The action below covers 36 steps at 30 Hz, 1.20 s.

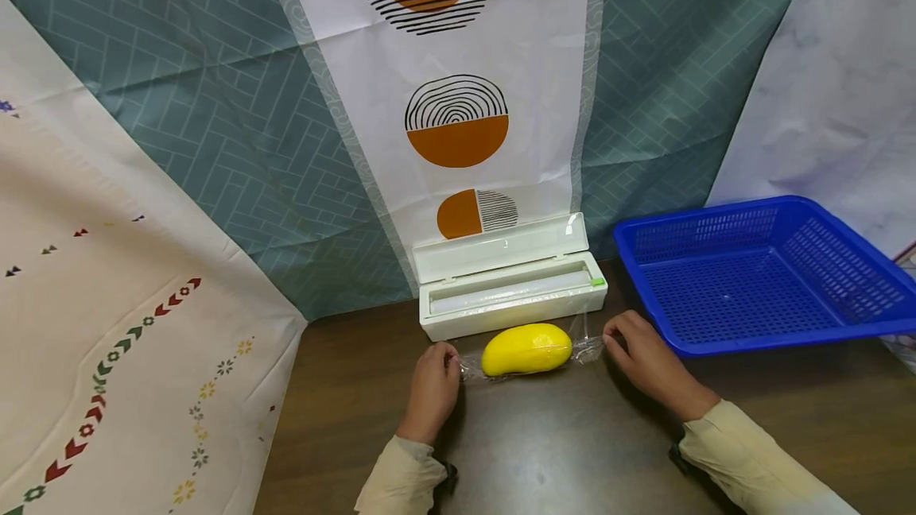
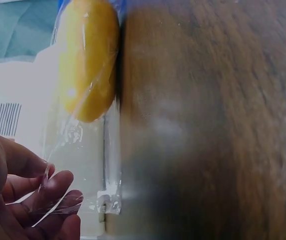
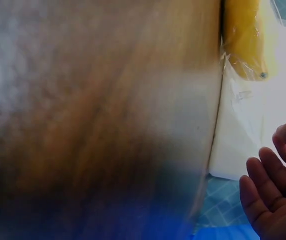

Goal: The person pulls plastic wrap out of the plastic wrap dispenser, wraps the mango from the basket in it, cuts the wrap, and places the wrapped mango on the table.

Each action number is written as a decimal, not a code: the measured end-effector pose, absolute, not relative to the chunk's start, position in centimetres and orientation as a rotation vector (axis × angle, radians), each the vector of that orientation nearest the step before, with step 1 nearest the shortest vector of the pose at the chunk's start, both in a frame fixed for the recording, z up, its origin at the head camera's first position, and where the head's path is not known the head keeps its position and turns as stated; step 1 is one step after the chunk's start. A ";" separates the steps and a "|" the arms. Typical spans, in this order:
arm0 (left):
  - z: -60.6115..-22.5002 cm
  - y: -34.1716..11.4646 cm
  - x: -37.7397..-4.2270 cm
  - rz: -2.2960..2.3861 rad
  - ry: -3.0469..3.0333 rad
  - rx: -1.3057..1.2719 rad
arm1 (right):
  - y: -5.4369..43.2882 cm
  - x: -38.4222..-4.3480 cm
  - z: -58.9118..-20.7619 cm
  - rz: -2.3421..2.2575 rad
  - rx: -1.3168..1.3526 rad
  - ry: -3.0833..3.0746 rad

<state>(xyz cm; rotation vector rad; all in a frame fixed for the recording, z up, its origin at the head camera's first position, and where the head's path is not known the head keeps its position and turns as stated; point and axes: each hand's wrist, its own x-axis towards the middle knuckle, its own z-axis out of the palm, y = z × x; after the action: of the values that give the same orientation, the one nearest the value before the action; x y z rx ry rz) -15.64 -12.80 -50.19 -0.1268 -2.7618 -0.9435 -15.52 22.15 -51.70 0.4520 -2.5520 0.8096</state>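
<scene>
Brown wood-grain tabletop (image 1: 544, 435): yellow oblong fruit (image 1: 525, 348) lay before white rectangular box (image 1: 518, 315), long axis left-right, right end slightly farther; looked glossy under clear plastic film (image 1: 588, 350). Left hand (image 1: 432, 388), right hand (image 1: 651, 364) pinched film's ends.

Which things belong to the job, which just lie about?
In the job:
- yellow oblong fruit
- clear plastic film over it, pinched by left fingers
- open white rectangular box with white roll

Apparently not:
- blue perforated plastic basket
- teal-and-white patterned hanging sheet
</scene>
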 end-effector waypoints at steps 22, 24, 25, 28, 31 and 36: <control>-51.1 -12.2 -17.0 -1.002 -2.730 -0.008 | 21.7 -17.0 -52.3 0.835 0.380 -2.625; -51.0 -12.3 -17.1 -1.010 -2.714 -0.003 | 21.7 -17.0 -52.2 0.837 0.377 -2.632; -50.9 -12.3 -17.1 -1.013 -2.704 0.001 | 21.7 -17.0 -52.2 0.837 0.376 -2.634; -50.6 -12.3 -17.2 -1.011 -2.670 0.020 | 21.8 -17.0 -52.2 0.841 0.376 -2.632; -50.0 -12.1 -16.9 -1.032 -2.638 0.038 | 21.8 -17.0 -52.1 0.850 0.377 -2.627; -48.9 -10.8 -15.9 -1.131 -2.661 -0.039 | 21.9 -16.9 -52.0 0.865 0.373 -2.632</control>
<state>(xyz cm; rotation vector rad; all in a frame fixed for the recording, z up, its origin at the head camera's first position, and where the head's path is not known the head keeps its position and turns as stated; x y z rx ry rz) -15.89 -10.84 -48.87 -0.0387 -2.6611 -1.1308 -16.87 21.89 -51.98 0.3727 -2.6319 0.8653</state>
